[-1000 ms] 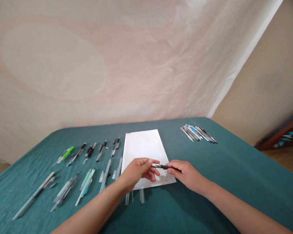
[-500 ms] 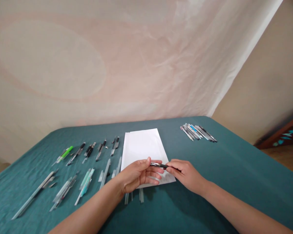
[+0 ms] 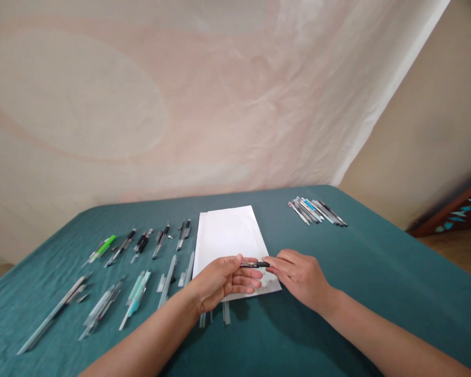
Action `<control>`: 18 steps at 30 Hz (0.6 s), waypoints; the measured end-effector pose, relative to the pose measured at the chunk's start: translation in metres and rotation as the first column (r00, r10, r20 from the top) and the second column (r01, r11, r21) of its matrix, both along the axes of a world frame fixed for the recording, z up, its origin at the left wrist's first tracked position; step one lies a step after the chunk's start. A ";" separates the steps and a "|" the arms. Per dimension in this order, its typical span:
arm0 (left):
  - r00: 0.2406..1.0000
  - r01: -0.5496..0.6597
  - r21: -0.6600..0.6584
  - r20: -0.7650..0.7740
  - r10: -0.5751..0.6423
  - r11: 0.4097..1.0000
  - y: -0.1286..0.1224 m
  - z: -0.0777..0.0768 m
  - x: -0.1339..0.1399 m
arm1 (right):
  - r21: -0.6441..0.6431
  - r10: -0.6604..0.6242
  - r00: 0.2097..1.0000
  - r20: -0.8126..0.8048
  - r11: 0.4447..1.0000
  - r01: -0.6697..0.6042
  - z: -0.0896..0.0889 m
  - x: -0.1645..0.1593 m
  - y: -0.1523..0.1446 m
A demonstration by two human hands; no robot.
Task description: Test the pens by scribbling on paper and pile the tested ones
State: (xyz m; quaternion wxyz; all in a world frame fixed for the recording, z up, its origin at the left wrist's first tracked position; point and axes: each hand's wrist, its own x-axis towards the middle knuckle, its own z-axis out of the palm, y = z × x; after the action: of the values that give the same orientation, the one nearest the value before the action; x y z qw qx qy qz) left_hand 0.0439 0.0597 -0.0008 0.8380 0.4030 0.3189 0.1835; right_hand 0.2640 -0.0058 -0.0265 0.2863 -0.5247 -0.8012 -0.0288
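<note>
A dark pen with a shiny front part lies level between my two hands, above the near end of a white paper stack. My left hand, palm turned up, pinches the pen's left part between thumb and index finger; its other fingers are loosely stretched out. On the right end of the pen, the thumb and fingertips of my right hand are closed. Whether the pen is one piece or has a separate part in my right fingers cannot be made out.
Disassembled pens with black grips and a green pen lie in a row at the left. Nearer are clear and turquoise pen parts. A pile of pens lies at the back right on the green cloth.
My right hand has shifted slightly left along the pen, its fingertips now nearer to my left hand. My left hand keeps its hold.
</note>
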 end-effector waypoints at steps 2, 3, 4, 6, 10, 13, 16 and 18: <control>1.000 0.015 0.016 0.015 -0.016 1.000 0.000 0.002 -0.001 | -0.002 0.005 1.000 -0.017 1.000 -0.005 0.000 0.000 -0.001; 0.999 0.027 0.032 0.023 -0.028 0.999 0.000 0.003 -0.001 | -0.015 0.010 1.000 -0.028 1.000 -0.010 0.000 0.000 -0.001; 0.999 0.041 0.054 0.028 -0.042 0.998 0.000 0.003 -0.002 | -0.031 0.013 0.999 -0.040 0.999 -0.014 0.001 0.000 -0.002; 0.998 0.061 0.103 0.021 -0.063 0.993 -0.001 0.003 -0.002 | -0.069 0.023 0.998 -0.054 0.997 -0.027 0.002 -0.001 -0.003; 0.997 0.075 0.185 -0.030 -0.071 0.980 -0.001 0.000 0.001 | -0.118 0.032 0.998 -0.052 0.992 -0.038 0.003 -0.002 -0.002; 0.996 0.015 0.333 -0.090 0.016 0.943 0.007 -0.001 0.001 | -0.150 -0.041 0.994 -0.106 0.988 0.025 0.000 0.001 0.005; 0.939 -0.047 0.626 -0.239 0.248 0.779 0.031 0.001 -0.013 | -0.204 -0.165 0.966 -0.198 0.971 0.124 -0.004 0.007 0.012; 0.807 0.023 0.802 -0.368 0.463 0.597 0.053 0.004 -0.031 | -0.235 -0.219 0.947 -0.236 0.958 0.163 -0.007 0.011 0.016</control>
State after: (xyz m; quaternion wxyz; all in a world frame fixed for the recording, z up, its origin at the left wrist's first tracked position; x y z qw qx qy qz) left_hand 0.0132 0.1125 0.0030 0.4235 0.7121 0.4805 0.2875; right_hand 0.2750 0.0099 -0.0337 0.3269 -0.6272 -0.7001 0.0982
